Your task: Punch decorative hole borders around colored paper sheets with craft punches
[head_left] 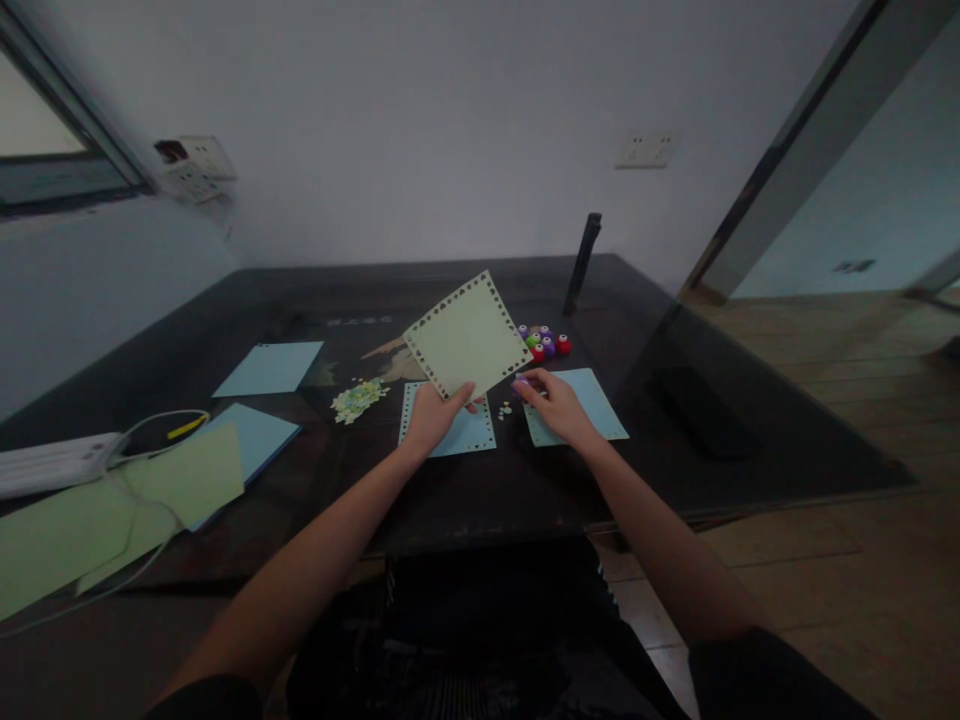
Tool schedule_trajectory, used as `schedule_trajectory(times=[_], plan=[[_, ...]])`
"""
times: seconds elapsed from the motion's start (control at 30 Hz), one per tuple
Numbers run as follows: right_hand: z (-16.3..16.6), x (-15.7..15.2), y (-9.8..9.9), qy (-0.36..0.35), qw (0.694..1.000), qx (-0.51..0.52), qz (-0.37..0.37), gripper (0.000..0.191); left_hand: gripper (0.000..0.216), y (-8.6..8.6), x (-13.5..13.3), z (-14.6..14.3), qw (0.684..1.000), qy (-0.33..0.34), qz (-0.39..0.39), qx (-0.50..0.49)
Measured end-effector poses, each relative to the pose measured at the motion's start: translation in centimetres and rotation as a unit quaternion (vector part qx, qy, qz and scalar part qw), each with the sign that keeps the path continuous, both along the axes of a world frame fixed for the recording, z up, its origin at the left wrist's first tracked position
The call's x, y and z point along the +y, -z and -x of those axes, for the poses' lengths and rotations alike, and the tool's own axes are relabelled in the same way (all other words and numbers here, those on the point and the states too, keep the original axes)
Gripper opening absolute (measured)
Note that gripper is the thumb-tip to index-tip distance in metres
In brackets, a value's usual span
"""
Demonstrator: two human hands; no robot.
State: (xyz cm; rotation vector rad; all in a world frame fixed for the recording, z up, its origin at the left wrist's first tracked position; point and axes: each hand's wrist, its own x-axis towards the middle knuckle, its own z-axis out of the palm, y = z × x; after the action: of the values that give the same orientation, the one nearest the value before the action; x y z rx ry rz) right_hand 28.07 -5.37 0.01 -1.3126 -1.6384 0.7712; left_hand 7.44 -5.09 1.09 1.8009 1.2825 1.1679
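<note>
Here's the left hand (435, 415), thumb in front and fingers behind, pinching the near edge of a pale green sheet (469, 335). It's flat, thin paper, tilted up over the table, with a row of small cut-out shapes running around its border. Over to the right, the right hand (555, 405) has thumb and fingertips closed on a small, rounded purple piece (521, 386), just beside the sheet's near right corner.

Beneath the left hand lies a light blue sheet (465, 442), its edges punched too; another blue sheet (585, 400) sits under the right hand. Between them, a few tiny paper bits (505, 410); further left, a loose heap of green and yellowish cut-outs (360, 400). Beyond the right hand, glossy round pieces (544, 342) cluster in red, purple and green.

The table (300, 295) is dark and smooth, backed by a plain pale wall (420, 130) with sockets (645, 149) on the right. Far left, more blue paper (270, 368); near left, green sheets (165, 480) under a pale cable (154, 505). Brownish flooring (810, 400) shows at right.

Writing? Pale characters (360, 321) mark the far tabletop, too blurred to read.
</note>
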Motion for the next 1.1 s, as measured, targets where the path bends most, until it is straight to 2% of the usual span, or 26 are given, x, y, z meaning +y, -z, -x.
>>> schedule_trajectory(times=[0.13, 0.27, 0.43, 0.53, 0.7, 0.83, 0.9, 0.97, 1.1], plan=[[-0.2, 0.1, -0.1, -0.002, 0.999, 0.045, 0.006, 0.031, 0.038, 0.0, 0.1, 0.1, 1.000, -0.010, -0.005, 0.001], [-0.3, -0.1, -0.7, -0.033, 0.990, 0.136, 0.033, 0.036, 0.041, 0.3, 0.3, 0.3, 1.000, -0.014, -0.001, -0.011], [-0.4, -0.4, -1.1, -0.032, 0.971, 0.233, 0.048, 0.038, 0.034, 0.8, 0.7, 0.5, 0.997, -0.067, 0.011, -0.043], [-0.9, -0.2, -1.6, -0.015, 0.965, 0.260, 0.045, 0.041, 0.030, 1.1, 1.0, 0.5, 0.994, -0.072, 0.015, -0.087], [-3.4, 1.6, -3.1, 0.005, 0.961, 0.274, 0.031, 0.040, 0.035, 1.3, 1.1, 0.4, 0.991, -0.049, 0.047, -0.118], [-7.2, 5.4, -3.1, 0.060, 0.977, 0.202, 0.012, 0.032, 0.035, 1.1, 1.1, 0.4, 0.990, -0.030, 0.068, -0.121], [-9.2, 7.7, -2.4, 0.135, 0.988, 0.077, 0.009, 0.025, 0.035, 1.2, 1.1, 0.4, 0.990, -0.024, 0.071, -0.120], [-10.8, 9.6, -1.4, 0.219, 0.967, -0.129, 0.021, 0.025, 0.035, 1.3, 1.2, 0.4, 0.989, -0.021, 0.078, -0.124], [-12.1, 11.8, 0.5, 0.242, 0.946, -0.212, 0.028, 0.022, 0.035, 1.5, 1.0, 0.3, 0.984, -0.012, 0.094, -0.150]])
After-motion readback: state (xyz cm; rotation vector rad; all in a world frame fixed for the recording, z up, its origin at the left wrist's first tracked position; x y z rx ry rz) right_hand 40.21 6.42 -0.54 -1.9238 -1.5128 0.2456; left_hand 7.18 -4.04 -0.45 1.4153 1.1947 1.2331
